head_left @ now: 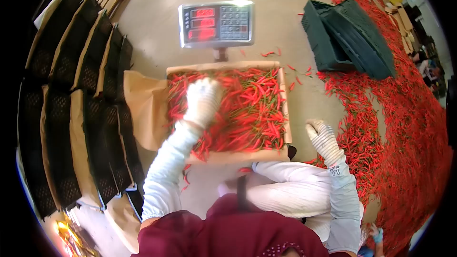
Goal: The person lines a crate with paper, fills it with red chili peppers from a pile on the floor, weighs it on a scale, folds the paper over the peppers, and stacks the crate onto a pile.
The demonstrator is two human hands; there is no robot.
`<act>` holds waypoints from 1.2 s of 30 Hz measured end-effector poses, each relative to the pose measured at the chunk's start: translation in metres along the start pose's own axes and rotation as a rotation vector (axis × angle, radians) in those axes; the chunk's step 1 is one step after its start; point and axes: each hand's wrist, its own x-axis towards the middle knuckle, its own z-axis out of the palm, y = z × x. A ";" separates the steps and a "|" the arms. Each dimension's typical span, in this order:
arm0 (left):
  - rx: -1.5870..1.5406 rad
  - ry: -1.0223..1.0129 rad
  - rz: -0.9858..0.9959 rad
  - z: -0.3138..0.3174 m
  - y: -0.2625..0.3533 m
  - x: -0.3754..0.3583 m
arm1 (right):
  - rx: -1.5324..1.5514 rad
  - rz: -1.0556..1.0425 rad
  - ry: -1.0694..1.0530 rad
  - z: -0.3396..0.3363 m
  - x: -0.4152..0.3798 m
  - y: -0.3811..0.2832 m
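Note:
My left hand, in a white knit glove, is over the left half of a paper-lined box heaped with red chili peppers. Its fingers point down at the peppers and are smeared by motion, so their grip cannot be made out. Outside the box on the right, my right hand hovers by my knee in a striped glove. Its fingers are curled together, and what they hold, if anything, is hidden. Brown paper folds out over the box's left side.
Behind the box stands a scale display with red digits. Black crates lined with paper are stacked at left. Dark green crates lie at the back right. Loose chili peppers cover the floor on the right.

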 end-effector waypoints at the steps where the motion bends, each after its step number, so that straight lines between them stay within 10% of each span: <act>1: -0.286 0.037 -0.026 -0.002 0.014 -0.023 | 0.108 -0.039 -0.092 0.011 0.001 -0.005; 3: -0.952 -0.034 -0.163 0.023 0.047 -0.071 | 0.436 0.116 -0.334 0.025 -0.001 -0.038; 5: -0.863 -0.138 0.002 0.044 0.083 -0.102 | 0.883 0.334 -0.332 0.035 -0.006 -0.072; 9: -1.047 -0.095 -0.026 0.049 0.113 -0.133 | 0.572 0.094 -0.365 0.049 -0.010 -0.055; 18: -0.532 -0.256 -0.199 0.005 0.036 -0.189 | 0.553 0.238 -0.238 0.033 -0.017 -0.052; 36: -0.648 -0.187 0.054 0.023 0.067 -0.173 | 0.227 0.005 -0.454 0.039 -0.027 -0.046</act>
